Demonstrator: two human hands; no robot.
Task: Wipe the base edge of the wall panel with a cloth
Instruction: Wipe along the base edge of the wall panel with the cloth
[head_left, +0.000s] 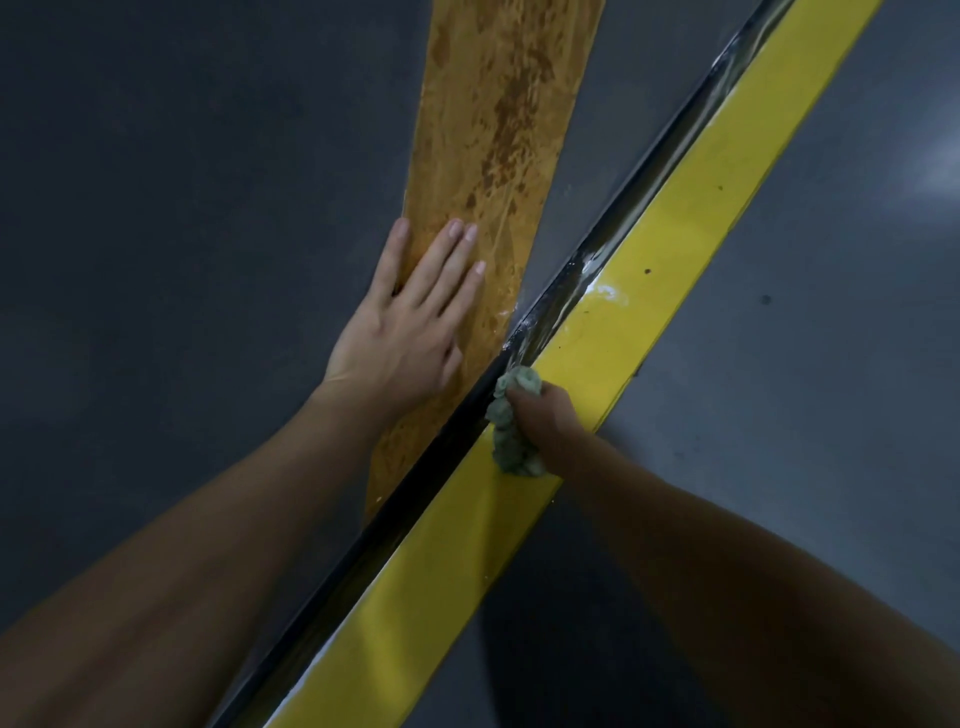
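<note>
Right grip (545, 415) clutches cloth (511, 431), bulging leftward, against base edge (441, 441) (left grip (410, 322) flat on panel (498, 130)).

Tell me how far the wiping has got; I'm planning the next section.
Done, apparently: the base edge nearer the camera looks dark, without smears. In hand: the right hand grips the cloth against that edge while the left hand rests flat on the orange stripe. Left: white smears beyond the cloth.

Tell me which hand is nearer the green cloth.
Right. The right hand grips the cloth against the black base edge; the left hand lies flat on the orange stripe, apart from the cloth.
</note>
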